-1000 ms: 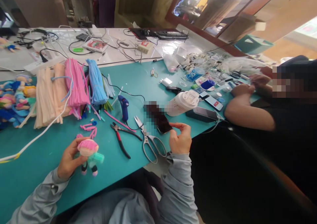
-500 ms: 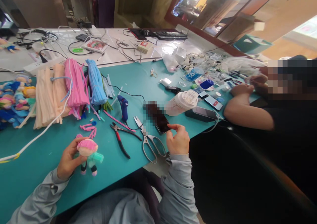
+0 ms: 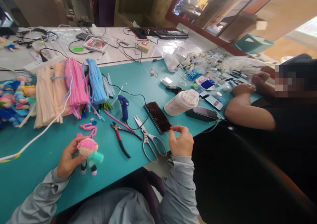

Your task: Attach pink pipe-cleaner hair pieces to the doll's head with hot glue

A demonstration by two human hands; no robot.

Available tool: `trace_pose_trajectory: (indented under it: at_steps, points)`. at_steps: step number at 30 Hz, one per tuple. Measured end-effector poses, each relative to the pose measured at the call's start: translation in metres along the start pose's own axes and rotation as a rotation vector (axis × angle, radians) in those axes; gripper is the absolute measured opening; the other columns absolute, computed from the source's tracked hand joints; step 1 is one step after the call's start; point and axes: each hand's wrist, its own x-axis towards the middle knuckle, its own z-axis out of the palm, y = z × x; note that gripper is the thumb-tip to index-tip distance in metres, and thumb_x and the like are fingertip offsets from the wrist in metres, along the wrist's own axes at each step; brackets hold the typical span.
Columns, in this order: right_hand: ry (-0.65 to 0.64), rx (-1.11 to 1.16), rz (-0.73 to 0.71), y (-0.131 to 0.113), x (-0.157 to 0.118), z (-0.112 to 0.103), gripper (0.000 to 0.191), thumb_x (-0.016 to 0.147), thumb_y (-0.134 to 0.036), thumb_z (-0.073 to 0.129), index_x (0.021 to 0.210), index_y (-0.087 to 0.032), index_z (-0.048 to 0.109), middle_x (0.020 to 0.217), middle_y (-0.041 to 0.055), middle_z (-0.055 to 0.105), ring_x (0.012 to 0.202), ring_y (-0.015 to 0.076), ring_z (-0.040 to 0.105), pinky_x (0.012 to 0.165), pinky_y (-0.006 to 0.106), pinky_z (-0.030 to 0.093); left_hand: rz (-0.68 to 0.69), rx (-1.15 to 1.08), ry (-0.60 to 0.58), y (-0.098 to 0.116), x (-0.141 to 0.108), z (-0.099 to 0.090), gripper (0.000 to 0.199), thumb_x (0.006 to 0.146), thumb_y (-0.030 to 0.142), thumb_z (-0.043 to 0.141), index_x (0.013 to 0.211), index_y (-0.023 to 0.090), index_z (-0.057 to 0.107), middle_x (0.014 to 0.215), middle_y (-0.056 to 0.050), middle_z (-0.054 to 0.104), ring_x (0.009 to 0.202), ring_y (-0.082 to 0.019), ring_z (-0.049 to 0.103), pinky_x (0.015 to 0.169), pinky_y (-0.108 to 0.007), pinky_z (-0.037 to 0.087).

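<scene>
My left hand [image 3: 68,159] is closed around the side of a small doll [image 3: 88,146] made of fuzzy pipe cleaners, with a pink cap of hair, a mint-green body and dark legs. My right hand [image 3: 181,141] is at the near corner of a black smartphone [image 3: 158,117] lying on the table; index finger and thumb are apart, the other fingers curled, and nothing is held. Between the hands lie wire cutters [image 3: 121,138] with red-and-black handles and grey-handled scissors [image 3: 150,141]. A blue glue gun [image 3: 123,106] stands behind them. Short pink pieces [image 3: 89,128] lie just beyond the doll.
Bundles of peach [image 3: 47,95], pink [image 3: 77,82] and blue pipe cleaners [image 3: 96,82] lie at the left, beside a heap of finished dolls [image 3: 16,96]. A white tumbler [image 3: 182,102] stands beyond the phone. Another person's arm [image 3: 247,113] rests at the right. A white cable [image 3: 49,125] crosses the left side.
My right hand has moved slightly right, toward the phone's edge and off its screen. My left hand and the doll stay in place.
</scene>
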Motion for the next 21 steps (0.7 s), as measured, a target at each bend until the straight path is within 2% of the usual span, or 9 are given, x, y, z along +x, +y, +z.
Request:
trace_pose_trajectory:
  at_steps: [8,13,16,18,21]
  points:
    - [0.016,0.01,-0.025,0.003,-0.003,0.001,0.009,0.07,-0.032,0.057,0.071,-0.023,0.058,0.067,0.0035,0.065,0.068,0.0233,0.056,0.083,0.042,0.042,-0.023,0.007,-0.032,0.001,-0.001,-0.001,0.053,0.051,0.041,0.085,0.096,0.015,0.073,0.095,-0.012,0.074,0.08,-0.025,0.069,0.071,-0.031,0.054]
    - [-0.02,0.033,-0.065,0.002,-0.007,0.004,0.023,0.078,-0.043,0.057,0.066,-0.023,0.061,0.06,0.0007,0.064,0.061,0.0209,0.056,0.092,0.047,0.041,-0.016,0.005,-0.022,0.003,0.0,-0.001,0.055,0.051,0.043,0.085,0.097,0.015,0.073,0.093,-0.011,0.074,0.079,-0.025,0.069,0.07,-0.03,0.054]
    - [-0.086,0.033,-0.139,-0.006,-0.011,0.01,0.03,0.084,-0.045,0.054,0.063,-0.024,0.06,0.059,0.0021,0.065,0.063,0.0216,0.058,0.087,0.043,0.045,-0.022,0.028,-0.036,0.004,0.0,0.0,0.055,0.05,0.044,0.085,0.096,0.016,0.074,0.092,-0.012,0.074,0.079,-0.026,0.069,0.07,-0.032,0.054]
    - [-0.164,0.044,-0.208,-0.015,-0.014,0.016,0.028,0.085,-0.039,0.052,0.064,-0.023,0.061,0.064,0.0044,0.067,0.068,0.0225,0.061,0.079,0.038,0.048,-0.019,0.048,-0.028,0.005,0.0,0.001,0.055,0.05,0.047,0.085,0.094,0.016,0.075,0.092,-0.012,0.074,0.078,-0.027,0.069,0.069,-0.033,0.055]
    - [-0.277,0.087,-0.29,-0.03,-0.017,0.026,0.017,0.084,-0.029,0.051,0.081,-0.022,0.067,0.084,0.0078,0.071,0.077,0.023,0.064,0.072,0.035,0.05,-0.003,0.054,0.0,0.005,0.0,0.002,0.054,0.05,0.048,0.084,0.093,0.016,0.075,0.091,-0.012,0.074,0.079,-0.027,0.069,0.07,-0.033,0.054]
